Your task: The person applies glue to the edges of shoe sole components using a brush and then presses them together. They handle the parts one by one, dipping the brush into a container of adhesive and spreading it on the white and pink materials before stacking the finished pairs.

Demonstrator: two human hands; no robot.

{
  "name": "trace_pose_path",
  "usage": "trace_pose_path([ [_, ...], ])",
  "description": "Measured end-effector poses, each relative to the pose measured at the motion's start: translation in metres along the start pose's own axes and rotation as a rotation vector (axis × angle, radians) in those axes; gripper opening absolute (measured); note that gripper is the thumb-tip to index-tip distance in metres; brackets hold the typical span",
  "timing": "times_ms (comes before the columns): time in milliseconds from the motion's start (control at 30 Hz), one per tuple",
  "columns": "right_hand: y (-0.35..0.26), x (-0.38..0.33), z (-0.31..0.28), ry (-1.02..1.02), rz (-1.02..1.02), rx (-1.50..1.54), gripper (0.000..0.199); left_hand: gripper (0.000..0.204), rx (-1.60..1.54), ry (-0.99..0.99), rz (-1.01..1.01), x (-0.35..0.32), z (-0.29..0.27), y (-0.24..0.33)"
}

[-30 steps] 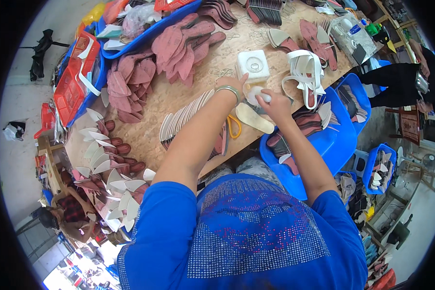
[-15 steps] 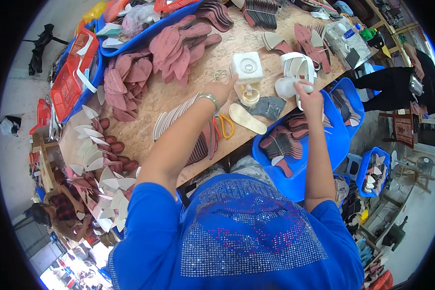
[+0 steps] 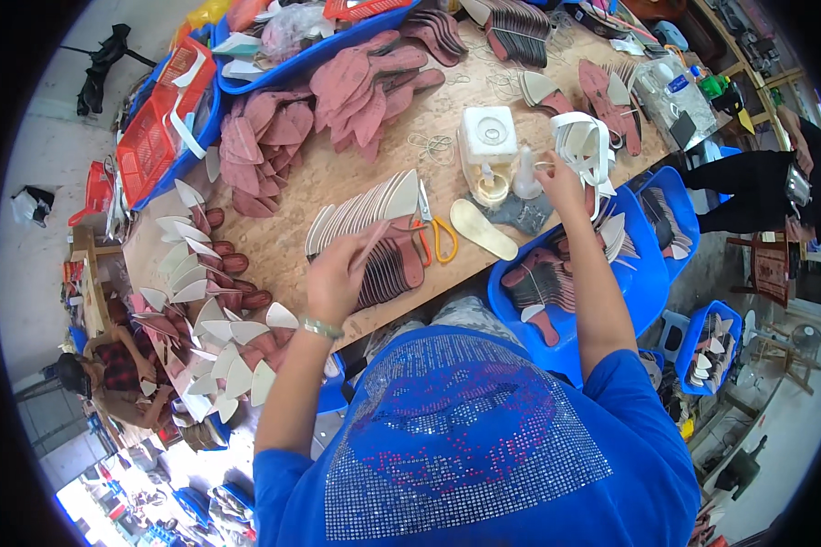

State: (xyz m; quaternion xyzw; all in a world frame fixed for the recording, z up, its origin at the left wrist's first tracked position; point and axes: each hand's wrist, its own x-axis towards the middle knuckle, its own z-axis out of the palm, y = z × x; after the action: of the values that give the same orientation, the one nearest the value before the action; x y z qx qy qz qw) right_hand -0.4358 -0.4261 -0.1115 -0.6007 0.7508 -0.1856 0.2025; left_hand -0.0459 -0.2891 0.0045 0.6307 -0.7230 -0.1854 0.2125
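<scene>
My left hand (image 3: 334,281) is closed on a thin pinkish insole (image 3: 368,244) at the near side of a fanned row of insoles (image 3: 360,214) with whitish tips and dark red ends. Over the right part of the table, my right hand (image 3: 561,187) has its fingers bent together beside a translucent white bottle (image 3: 525,178); what they grip is hidden. Left of that bottle, a small cup (image 3: 493,189) with pale contents sits against a white block (image 3: 489,137). A cream insole (image 3: 483,230) and scissors with orange handles (image 3: 443,239) lie between my hands.
Piles of reddish insoles (image 3: 360,87) and a blue bin with red baskets (image 3: 155,137) occupy the back left. White straps (image 3: 582,141) stand beyond my right hand. Blue tubs (image 3: 643,301) of insoles flank the table's right edge. Another person (image 3: 119,383) sits at lower left; one stands far right.
My left hand has moved from beside the white block back to the insole row and now grips one. The white bottle, tilted in my right hand before, now appears upright beside its fingers.
</scene>
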Motion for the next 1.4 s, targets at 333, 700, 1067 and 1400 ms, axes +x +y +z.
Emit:
trace_pose_path([
  [333, -0.072, -0.044, 0.06, -0.464, 0.865, 1.701, 0.062, 0.028, -0.096, -0.016, -0.195, -0.101, 0.048, -0.029],
  [700, -0.038, -0.041, 0.083, -0.517, 0.947, 1.589, 0.01, 0.032, -0.989, -0.071, -0.743, -0.113, 0.098, -0.068],
  [1067, -0.008, -0.072, 0.042, -0.175, 0.055, 0.086, 0.03, 0.029, -1.637, -0.224, -0.924, -0.074, 0.09, -0.048],
  [1400, -0.026, -0.085, 0.029, -0.067, -0.035, -0.105, 0.027, 0.028, -1.447, -0.33, -0.753, -0.071, 0.077, -0.035],
])
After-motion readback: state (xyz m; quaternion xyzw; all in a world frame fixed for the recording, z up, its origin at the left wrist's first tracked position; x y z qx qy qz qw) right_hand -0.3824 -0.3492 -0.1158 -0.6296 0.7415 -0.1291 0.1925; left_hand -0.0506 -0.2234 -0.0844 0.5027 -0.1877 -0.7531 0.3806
